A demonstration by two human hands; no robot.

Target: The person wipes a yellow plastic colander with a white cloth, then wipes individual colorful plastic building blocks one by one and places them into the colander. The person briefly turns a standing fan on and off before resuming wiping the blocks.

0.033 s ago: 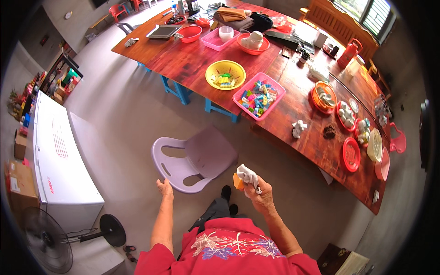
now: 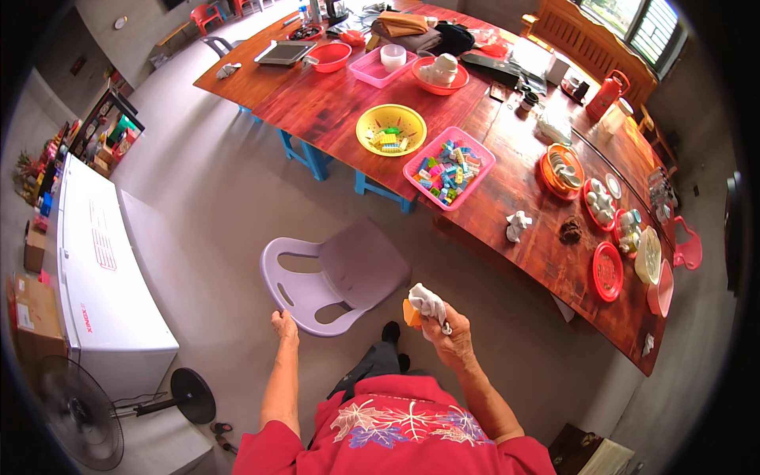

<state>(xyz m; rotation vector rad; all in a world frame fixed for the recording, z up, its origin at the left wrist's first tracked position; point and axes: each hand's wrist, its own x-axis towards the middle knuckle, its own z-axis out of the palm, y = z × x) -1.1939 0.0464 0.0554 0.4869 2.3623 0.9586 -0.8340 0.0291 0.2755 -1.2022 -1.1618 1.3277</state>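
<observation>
My left hand (image 2: 283,324) grips the top rim of a lilac plastic chair (image 2: 352,265) that stands just in front of me, its seat facing the table. My right hand (image 2: 450,336) is raised at chest height and closed on a crumpled white cloth (image 2: 428,301) together with a small orange object (image 2: 411,314). Beyond the chair runs a long red-brown wooden table (image 2: 332,103). On it, nearest the chair, are a pink tray of colourful building blocks (image 2: 449,166) and a yellow colander (image 2: 390,129) with a few blocks inside.
Red and orange plates and baskets (image 2: 608,271) line the table's right end, and trays, bowls and folded cloths fill the far end. A white chest freezer (image 2: 103,269) stands at the left, with a floor fan (image 2: 75,412) and cardboard boxes (image 2: 36,317) beside it. Blue table legs (image 2: 313,158) show underneath.
</observation>
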